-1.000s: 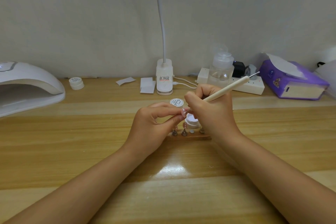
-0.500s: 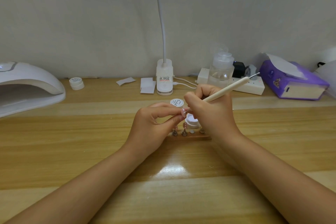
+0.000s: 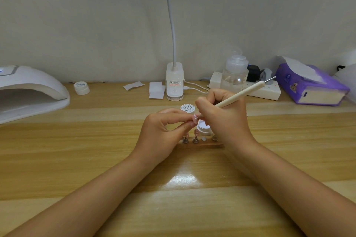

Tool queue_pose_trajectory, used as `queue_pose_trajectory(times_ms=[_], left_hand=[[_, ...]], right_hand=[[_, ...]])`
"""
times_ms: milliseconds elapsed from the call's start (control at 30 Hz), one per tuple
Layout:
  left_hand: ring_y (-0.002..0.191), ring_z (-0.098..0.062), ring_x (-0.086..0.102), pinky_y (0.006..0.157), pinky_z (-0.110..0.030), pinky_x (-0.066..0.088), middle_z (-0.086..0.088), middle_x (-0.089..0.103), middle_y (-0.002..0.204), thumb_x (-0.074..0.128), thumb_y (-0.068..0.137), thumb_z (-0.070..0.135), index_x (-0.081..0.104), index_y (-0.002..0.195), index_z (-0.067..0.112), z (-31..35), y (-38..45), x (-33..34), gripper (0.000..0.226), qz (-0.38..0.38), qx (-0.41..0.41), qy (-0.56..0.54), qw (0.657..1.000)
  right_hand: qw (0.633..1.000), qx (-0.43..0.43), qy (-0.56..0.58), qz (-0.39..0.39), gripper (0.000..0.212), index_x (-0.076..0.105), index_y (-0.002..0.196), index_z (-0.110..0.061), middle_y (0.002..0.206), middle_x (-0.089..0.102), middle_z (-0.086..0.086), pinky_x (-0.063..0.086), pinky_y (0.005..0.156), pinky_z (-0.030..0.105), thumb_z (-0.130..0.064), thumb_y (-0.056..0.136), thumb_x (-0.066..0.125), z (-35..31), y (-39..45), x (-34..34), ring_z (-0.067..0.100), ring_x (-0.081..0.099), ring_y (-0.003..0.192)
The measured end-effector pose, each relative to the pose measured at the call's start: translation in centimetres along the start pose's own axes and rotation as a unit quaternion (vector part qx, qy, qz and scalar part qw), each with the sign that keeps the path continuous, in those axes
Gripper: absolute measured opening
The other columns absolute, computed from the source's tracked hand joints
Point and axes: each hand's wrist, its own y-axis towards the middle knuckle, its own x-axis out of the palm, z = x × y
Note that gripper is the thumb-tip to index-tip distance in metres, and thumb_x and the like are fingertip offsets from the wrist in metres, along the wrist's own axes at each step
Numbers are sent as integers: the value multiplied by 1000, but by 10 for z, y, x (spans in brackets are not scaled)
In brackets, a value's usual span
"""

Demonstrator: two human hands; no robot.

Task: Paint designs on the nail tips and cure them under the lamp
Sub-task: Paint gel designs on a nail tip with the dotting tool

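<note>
We pinch the nail tip (image 3: 195, 118) by its edges in our left hand (image 3: 165, 132); it looks light, stiff and slippery. Our right hand (image 3: 225, 119) grips the dotting pen (image 3: 240, 96).

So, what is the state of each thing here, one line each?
Left hand: pinches a pink nail tip.
Right hand: grips the dotting pen.
Gel pot: open.
Closed jar: lid on.
Curing lamp: nothing visible inside.
</note>
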Motion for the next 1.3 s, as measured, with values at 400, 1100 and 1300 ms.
queue_pose_trajectory(times_ms=[400, 1100, 1300], left_hand=[[79, -3, 63, 70, -29, 54, 13, 68, 83, 65, 73, 24, 68, 98, 19, 2, 0, 0, 26, -1, -8, 2, 1000], [80, -6, 64, 71, -34, 54, 12, 69, 84, 66, 72, 23, 68, 97, 22, 1, 0, 0, 25, 0, -8, 8, 1000], [79, -7, 64, 70, -36, 55, 11, 69, 83, 66, 73, 24, 69, 95, 25, 2, 0, 0, 22, -1, -14, 3, 1000]], right_hand=[[1000, 6, -14, 3, 43, 39, 41, -15, 34, 36, -10, 39, 44, 12, 6, 73, 57, 0, -1, 0, 0, 40, 36], [999, 19, -22, 22, 35, 37, 43, -14, 38, 33, -8, 42, 46, 23, -5, 70, 58, -3, -2, 2, 3, 35, 39], [999, 30, -9, 28, 37, 36, 42, -17, 38, 32, -7, 40, 47, 24, -6, 70, 56, -4, -1, 2, 7, 34, 41]])
